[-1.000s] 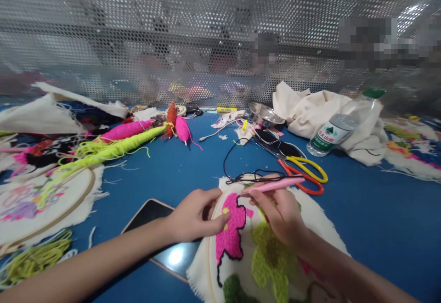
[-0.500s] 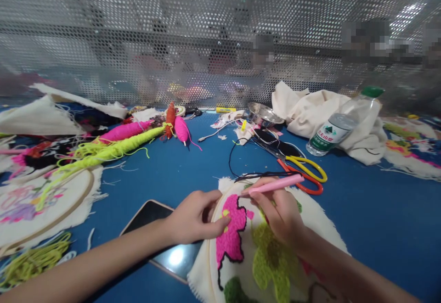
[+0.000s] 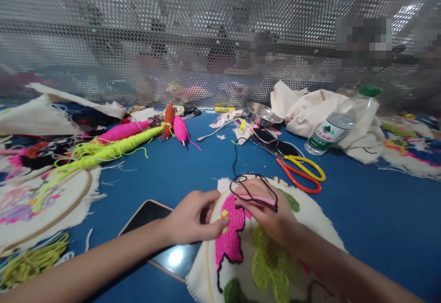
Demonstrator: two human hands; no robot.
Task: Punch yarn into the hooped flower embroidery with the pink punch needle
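Observation:
An embroidery hoop (image 3: 210,243) with white cloth lies near me, bearing a pink flower (image 3: 229,236) outlined in black and a lime-green flower (image 3: 272,261). My left hand (image 3: 193,218) grips the hoop's left rim, thumb pressed on the pink flower. My right hand (image 3: 270,211) is closed on a pink punch needle (image 3: 257,199), held low against the cloth at the flower's top. Black yarn (image 3: 253,183) loops over this hand and trails away across the table.
A dark phone (image 3: 151,220) lies under my left wrist. Orange-and-yellow scissors (image 3: 299,172), a steel bowl (image 3: 263,115), a water bottle (image 3: 336,126) on crumpled cloth, yarn skeins (image 3: 117,147) and a second hoop (image 3: 41,202) surround me on the blue table. A perforated metal screen (image 3: 172,32) stands behind.
My right hand has tipped the pink punch needle down from nearly level to the cloth. The black yarn now loops over that hand. My left hand has stayed put.

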